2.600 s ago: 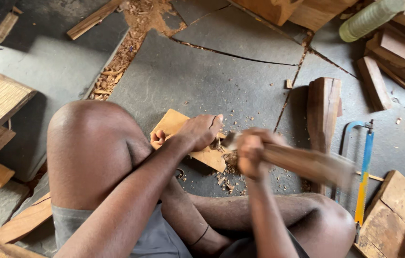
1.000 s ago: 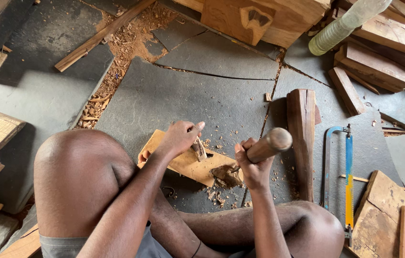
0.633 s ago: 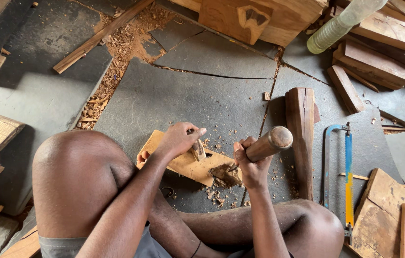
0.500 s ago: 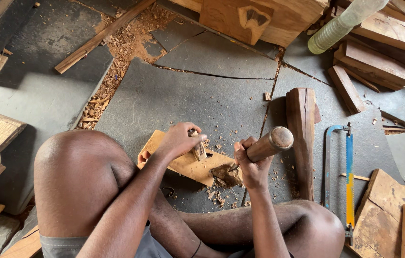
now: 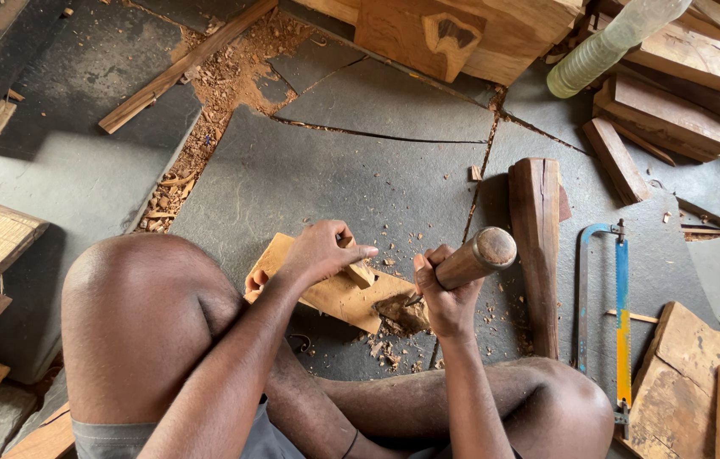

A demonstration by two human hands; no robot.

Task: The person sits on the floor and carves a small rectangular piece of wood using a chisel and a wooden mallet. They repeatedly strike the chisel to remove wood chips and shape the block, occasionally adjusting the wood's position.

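I sit on a stone floor with a flat light wood piece (image 5: 333,296) lying between my knees. My left hand (image 5: 319,252) rests on it and grips a short wooden-handled chisel (image 5: 361,273), whose blade is hidden. My right hand (image 5: 445,293) is closed around a round wooden mallet (image 5: 483,255), held raised just right of the chisel with its end facing up. A dark carved notch (image 5: 402,313) shows at the piece's near right corner. Wood chips (image 5: 387,348) lie below it.
A dark wooden block (image 5: 535,246) lies right of the mallet, with a blue-framed hacksaw (image 5: 621,314) beyond it. Planks (image 5: 674,102) and a plastic bottle (image 5: 610,44) are at top right, a large wood block (image 5: 462,34) at top, sawdust (image 5: 215,93) and a slat (image 5: 181,68) at upper left, boards (image 5: 687,382) at lower right.
About 2.6 s ago the mallet was low and blurred in a swing; since then it has been lifted and held raised. My left hand stays on the chisel, fingers shifting slightly.
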